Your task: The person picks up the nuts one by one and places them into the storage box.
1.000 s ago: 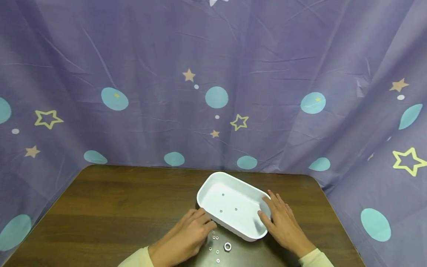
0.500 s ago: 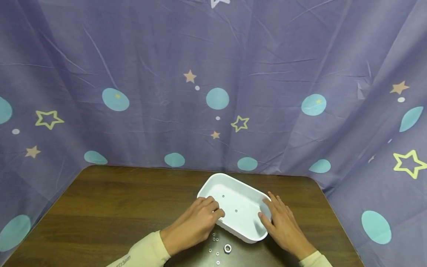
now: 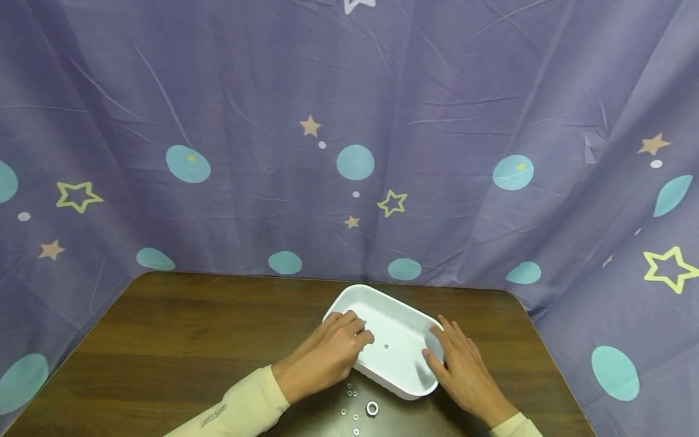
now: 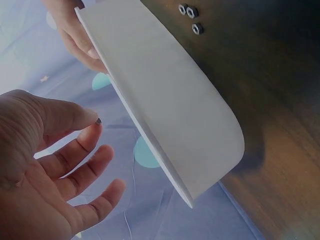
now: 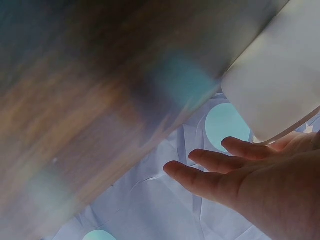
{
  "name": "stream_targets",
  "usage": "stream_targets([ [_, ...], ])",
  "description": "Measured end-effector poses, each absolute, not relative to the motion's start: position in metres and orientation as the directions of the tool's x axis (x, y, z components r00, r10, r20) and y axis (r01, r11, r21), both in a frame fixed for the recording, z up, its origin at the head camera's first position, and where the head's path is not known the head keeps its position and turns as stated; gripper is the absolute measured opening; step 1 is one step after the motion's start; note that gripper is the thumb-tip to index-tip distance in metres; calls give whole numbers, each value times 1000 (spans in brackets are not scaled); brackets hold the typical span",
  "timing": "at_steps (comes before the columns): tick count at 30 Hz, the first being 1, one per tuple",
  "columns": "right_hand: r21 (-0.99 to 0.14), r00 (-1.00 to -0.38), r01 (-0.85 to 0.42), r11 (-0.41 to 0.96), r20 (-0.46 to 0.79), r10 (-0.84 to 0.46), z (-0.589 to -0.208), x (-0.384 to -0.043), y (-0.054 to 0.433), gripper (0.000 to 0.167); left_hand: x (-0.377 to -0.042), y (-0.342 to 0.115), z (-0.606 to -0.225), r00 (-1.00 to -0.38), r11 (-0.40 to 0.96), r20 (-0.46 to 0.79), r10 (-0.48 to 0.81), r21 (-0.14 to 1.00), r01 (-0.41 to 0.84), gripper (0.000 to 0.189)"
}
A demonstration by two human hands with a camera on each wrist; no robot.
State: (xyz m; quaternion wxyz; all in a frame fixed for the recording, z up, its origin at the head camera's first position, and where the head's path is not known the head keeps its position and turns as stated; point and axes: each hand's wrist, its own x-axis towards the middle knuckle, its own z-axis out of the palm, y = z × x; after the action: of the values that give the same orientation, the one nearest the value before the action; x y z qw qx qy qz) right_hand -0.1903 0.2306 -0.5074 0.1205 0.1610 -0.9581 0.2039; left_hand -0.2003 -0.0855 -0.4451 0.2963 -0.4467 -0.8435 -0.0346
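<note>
One nut [image 4: 99,121] pinched in L hand [image 3: 327,349], R hand [image 3: 464,371] loose, tray [image 3: 394,365] running lengthwise far-L to near-R.

The left hand [image 3: 324,352] hides part of the white tray [image 3: 403,369], and the head view's bottom edge crops both sleeves [image 3: 235,406]. The small dark piece [image 4: 99,121] that hand pinches is mostly covered, its shape unclear. The right wrist view blurs the wooden tabletop [image 5: 65,115].

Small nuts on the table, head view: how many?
6: three small nuts beside the tray, three lower, left of the large nut. The left hand may hide more.
</note>
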Motion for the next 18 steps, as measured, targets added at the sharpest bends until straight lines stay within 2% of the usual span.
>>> stream_targets([
  [7,-350,-916,-364,863,302,-264,-508,-190,230,55,-209,-82,-443,-448,611,513,732,-203,765,17],
  [18,-349,-920,-354,868,295,-257,-509,-191,230,55,-225,-73,-437,-471,619,469,747,-233,750,25],
])
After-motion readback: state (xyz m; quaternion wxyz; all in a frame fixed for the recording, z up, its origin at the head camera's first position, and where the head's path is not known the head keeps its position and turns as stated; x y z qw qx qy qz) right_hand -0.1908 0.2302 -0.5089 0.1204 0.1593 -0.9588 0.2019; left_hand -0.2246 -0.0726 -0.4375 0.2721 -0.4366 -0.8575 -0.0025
